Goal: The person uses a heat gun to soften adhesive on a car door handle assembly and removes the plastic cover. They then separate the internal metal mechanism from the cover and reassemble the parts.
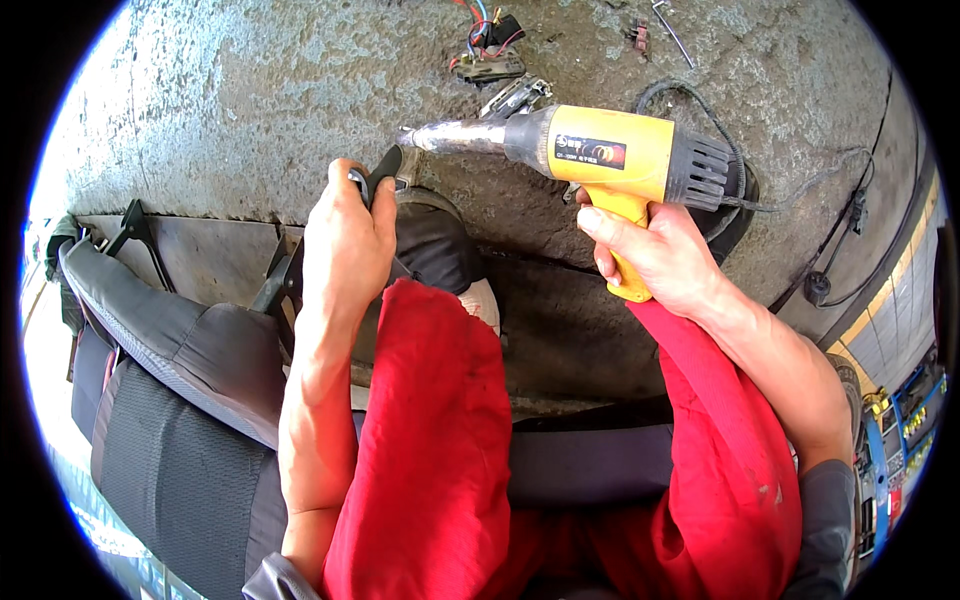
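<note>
A yellow and black heat gun (615,150) is gripped by its handle in my right hand (660,245), the fingers wrapped round it. Its metal nozzle points left. Just below and left of the nozzle tip, my left hand (350,225) pinches a small dark, flat, strip-like piece (384,172); its exact kind I cannot make out. The piece sits close to the nozzle end, and my left fingers hide part of it. Below the two hands are my knees in red trousers (440,400).
Circuit parts with red and blue wires (488,62) lie on the worn floor (300,100) ahead. A dark cable (830,270) runs at the right, near a blue tool rack (905,430). Dark seat cushions (190,450) stand at my left.
</note>
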The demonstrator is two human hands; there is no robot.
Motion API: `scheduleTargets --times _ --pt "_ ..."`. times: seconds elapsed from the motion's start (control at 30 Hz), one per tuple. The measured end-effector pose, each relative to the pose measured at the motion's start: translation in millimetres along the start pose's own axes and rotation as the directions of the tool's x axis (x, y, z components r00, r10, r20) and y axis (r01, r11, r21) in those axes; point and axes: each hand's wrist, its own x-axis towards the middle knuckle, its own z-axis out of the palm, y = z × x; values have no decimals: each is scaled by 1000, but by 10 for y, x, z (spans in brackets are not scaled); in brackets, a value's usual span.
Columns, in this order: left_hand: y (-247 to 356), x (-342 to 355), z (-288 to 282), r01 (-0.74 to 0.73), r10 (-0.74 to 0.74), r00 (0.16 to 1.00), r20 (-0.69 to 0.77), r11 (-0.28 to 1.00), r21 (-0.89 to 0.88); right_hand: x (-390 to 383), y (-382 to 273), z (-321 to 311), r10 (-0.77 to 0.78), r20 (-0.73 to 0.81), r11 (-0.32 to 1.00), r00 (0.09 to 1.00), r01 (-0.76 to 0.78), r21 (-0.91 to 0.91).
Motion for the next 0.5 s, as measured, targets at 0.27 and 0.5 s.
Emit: scheduleTargets --times 0.27,0.5 --pt "-22 3 8 -17 17 1000 -13 1000 9 22 12 -37 28 15 1000 1000 -28 -5" --pt "-21 10 1 -13 13 1000 0 1000 18 20 18 -39 21 16 1000 1000 -21 0"
